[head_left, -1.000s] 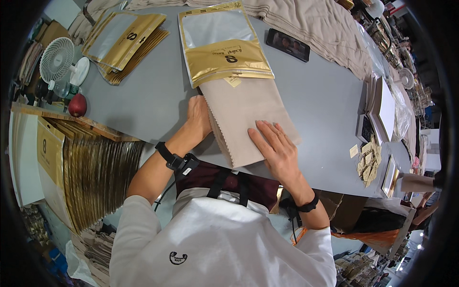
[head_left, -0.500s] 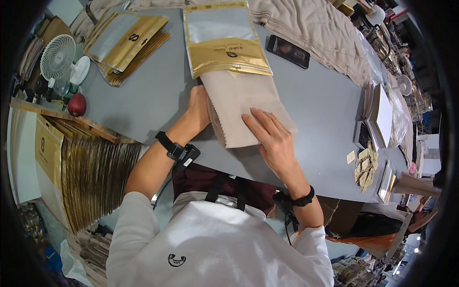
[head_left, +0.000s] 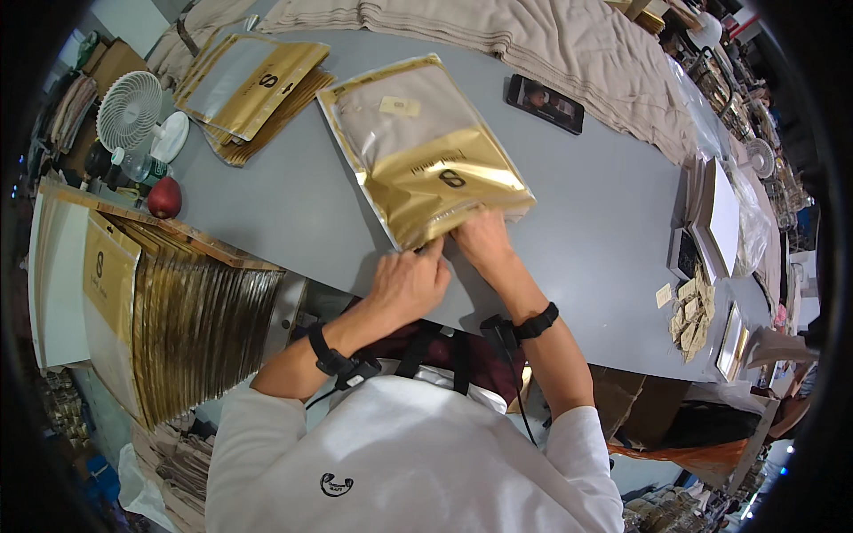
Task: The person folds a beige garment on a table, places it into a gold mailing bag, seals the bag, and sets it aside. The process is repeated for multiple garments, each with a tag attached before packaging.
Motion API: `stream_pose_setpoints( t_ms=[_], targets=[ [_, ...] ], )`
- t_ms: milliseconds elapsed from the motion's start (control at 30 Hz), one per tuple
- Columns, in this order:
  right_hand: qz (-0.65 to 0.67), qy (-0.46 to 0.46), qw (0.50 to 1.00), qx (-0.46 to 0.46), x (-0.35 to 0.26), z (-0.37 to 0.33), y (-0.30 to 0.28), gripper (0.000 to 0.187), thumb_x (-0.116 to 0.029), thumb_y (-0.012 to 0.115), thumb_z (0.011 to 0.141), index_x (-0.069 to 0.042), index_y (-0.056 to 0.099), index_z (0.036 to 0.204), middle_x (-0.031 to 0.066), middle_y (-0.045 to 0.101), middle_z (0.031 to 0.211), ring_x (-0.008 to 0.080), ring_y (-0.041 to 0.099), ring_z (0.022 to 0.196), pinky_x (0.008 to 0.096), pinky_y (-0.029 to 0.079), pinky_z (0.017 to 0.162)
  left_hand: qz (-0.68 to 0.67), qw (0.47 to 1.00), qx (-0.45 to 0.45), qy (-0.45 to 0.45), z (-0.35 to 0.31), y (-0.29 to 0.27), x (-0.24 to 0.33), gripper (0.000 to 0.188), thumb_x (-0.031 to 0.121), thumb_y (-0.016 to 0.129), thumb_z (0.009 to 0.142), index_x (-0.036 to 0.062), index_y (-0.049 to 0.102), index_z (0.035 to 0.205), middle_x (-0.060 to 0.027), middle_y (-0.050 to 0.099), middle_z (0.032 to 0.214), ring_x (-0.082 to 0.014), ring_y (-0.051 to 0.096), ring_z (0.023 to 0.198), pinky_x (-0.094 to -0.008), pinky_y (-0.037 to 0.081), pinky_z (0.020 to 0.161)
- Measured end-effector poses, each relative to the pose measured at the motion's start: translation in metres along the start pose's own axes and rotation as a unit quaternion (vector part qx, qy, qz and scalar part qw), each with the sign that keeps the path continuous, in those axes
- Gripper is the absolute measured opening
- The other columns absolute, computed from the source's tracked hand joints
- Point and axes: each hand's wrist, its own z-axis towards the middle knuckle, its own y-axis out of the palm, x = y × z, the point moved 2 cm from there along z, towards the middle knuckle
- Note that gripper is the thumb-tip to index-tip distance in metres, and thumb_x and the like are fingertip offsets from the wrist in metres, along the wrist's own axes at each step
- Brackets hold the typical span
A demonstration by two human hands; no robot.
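A gold plastic packaging bag point(head_left: 418, 191) with a clear window lies tilted on the table before me. Folded beige fabric point(head_left: 422, 89) fills it and shows through the window, beneath a small cream label point(head_left: 400, 106). At the bag's near edge, my left hand point(head_left: 409, 284) is closed, its fingertips pinching the rim. My right hand point(head_left: 484, 242) grips the same edge just to the right, fingers partly hidden by the bag's lip.
Gold bags point(head_left: 253, 89) lie stacked at the back left, near a white fan point(head_left: 130, 111). More bags point(head_left: 191, 311) stand packed below left. A phone point(head_left: 546, 104) lies by the beige cloth point(head_left: 577, 53) along the far edge. Small tags point(head_left: 691, 315) are heaped at right.
The beige fabric, earlier sticking out of the bag, is now inside it. The bag has turned and come nearer. Both hands have moved from the fabric to the bag's near edge.
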Motion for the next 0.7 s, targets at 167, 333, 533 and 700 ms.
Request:
stream_pose_setpoints(
  t_ms=[167, 333, 533, 700],
  targets=[
    [0.031, -0.001, 0.999, 0.031, 0.003, -0.009, 0.022, 0.041, -0.024, 0.074, 0.084, -0.011, 0.071, 0.124, 0.0126, 0.069, 0.126, 0.0373, 0.059, 0.124, 0.0538, 0.045, 0.107, -0.044, 0.999, 0.022, 0.02, -0.025, 0.0, 0.011, 0.042, 0.018, 0.063, 0.091, 0.0015, 0.068, 0.128, -0.0224, 0.069, 0.07, -0.0446, 0.067, 0.061, -0.0539, 0.055, 0.059],
    [0.016, 0.049, 0.993, -0.104, -0.005, -0.039, 0.005, 0.035, -0.021, 0.064, 0.092, -0.012, 0.072, 0.125, 0.0127, 0.069, 0.13, 0.0375, 0.059, 0.126, 0.0564, 0.045, 0.106, -0.051, 0.998, 0.021, 0.031, -0.039, 0.0, 0.002, 0.032, 0.017, 0.064, 0.092, 0.0055, 0.069, 0.121, -0.018, 0.067, 0.068, -0.0438, 0.065, 0.058, -0.0523, 0.053, 0.054],
    [-0.074, 0.039, 0.991, -0.106, -0.022, -0.053, -0.014, 0.034, -0.016, 0.064, 0.089, -0.011, 0.073, 0.121, 0.0141, 0.07, 0.125, 0.039, 0.064, 0.117, 0.0564, 0.049, 0.102, -0.04, 0.999, 0.013, 0.009, -0.045, 0.004, 0.009, 0.032, 0.019, 0.07, 0.091, 0.0041, 0.069, 0.119, -0.0192, 0.071, 0.088, -0.0436, 0.068, 0.074, -0.0528, 0.054, 0.061],
    [-0.114, -0.054, 0.991, -0.041, -0.042, -0.056, -0.021, 0.038, -0.013, 0.066, 0.081, -0.008, 0.074, 0.118, 0.0165, 0.07, 0.124, 0.0387, 0.065, 0.117, 0.0553, 0.05, 0.102, -0.063, 0.989, 0.122, 0.058, -0.033, 0.005, 0.006, 0.032, 0.014, 0.073, 0.086, 0.0019, 0.07, 0.116, -0.0198, 0.07, 0.1, -0.0423, 0.067, 0.097, -0.0531, 0.055, 0.08]
  ],
)
